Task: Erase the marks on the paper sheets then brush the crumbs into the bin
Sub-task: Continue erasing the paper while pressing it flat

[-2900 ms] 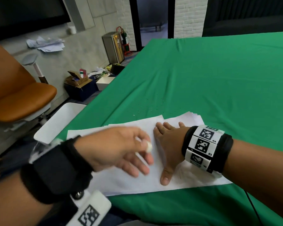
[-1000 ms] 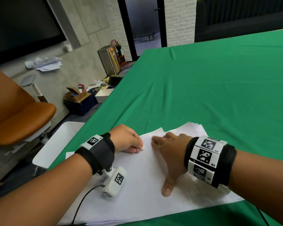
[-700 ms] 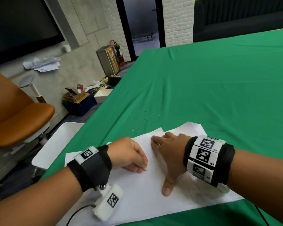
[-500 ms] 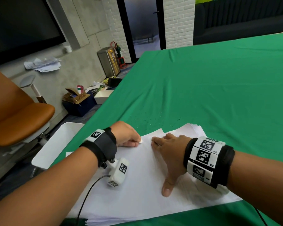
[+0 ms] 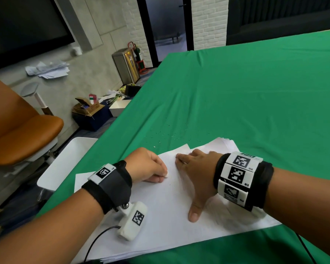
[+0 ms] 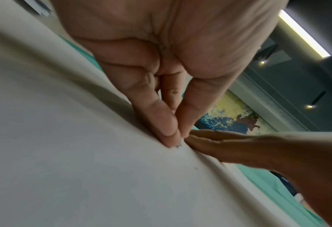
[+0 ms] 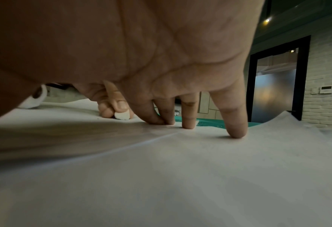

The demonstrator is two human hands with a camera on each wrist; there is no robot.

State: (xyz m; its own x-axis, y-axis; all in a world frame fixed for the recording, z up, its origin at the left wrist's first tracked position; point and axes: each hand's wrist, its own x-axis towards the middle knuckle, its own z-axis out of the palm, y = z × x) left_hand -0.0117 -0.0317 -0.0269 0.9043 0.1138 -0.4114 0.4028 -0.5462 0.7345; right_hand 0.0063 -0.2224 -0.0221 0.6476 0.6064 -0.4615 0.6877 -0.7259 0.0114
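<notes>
A stack of white paper sheets [image 5: 168,212] lies on the green tablecloth near the front edge. My left hand [image 5: 151,166] pinches a small white eraser [image 5: 167,175] [image 7: 122,115] and presses it on the top sheet. Its fingertips [image 6: 168,138] meet at the paper in the left wrist view, where the eraser is hidden. My right hand [image 5: 196,172] lies flat on the sheets just right of it, fingers spread, thumb pointing toward me, fingertips [image 7: 237,132] pressing down. Eraser crumbs [image 5: 168,134] are scattered on the cloth beyond the paper.
A white bin [image 5: 65,164] sits below the table's left edge beside the paper. An orange chair [image 5: 21,134] stands further left. Boxes and clutter [image 5: 91,113] and a metal bin [image 5: 125,65] are on the floor behind. Bare green tablecloth [image 5: 255,101] stretches far and right.
The left hand has rubbed the eraser back and forth on the top sheet, away then toward me, and is now slightly nearer again. The right hand has stayed flat on the paper.
</notes>
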